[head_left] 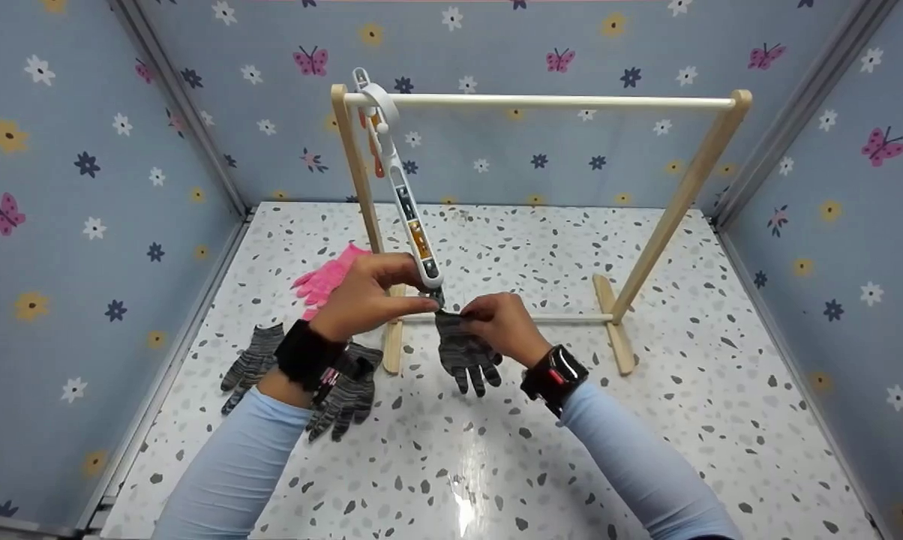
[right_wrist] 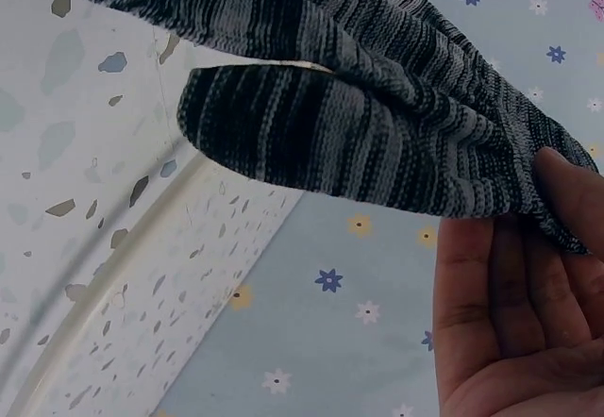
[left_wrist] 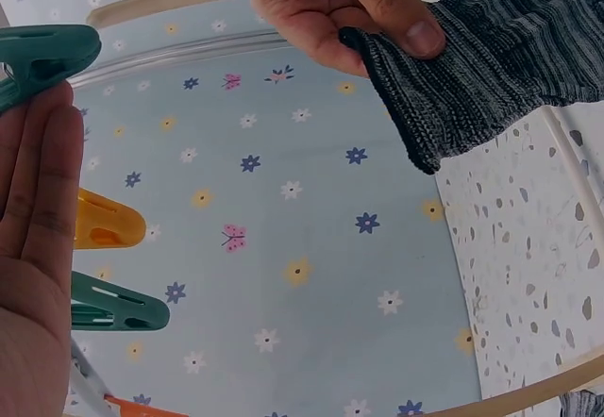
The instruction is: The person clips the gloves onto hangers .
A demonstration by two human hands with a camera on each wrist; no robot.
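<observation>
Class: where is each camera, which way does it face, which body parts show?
Head: on the head, facing forward and down at the rack; sleeves, left hand, right hand show.
Left wrist: on that wrist, facing clips and held glove; both hands show.
Right wrist: on that wrist, facing the held glove; right hand shows.
Shared: both wrist views show right hand, held glove.

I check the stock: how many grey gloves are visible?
3: a grey glove in the right hand; on the surface, a second glove left of the left wristband, a third glove right of it. More may be hidden.
</observation>
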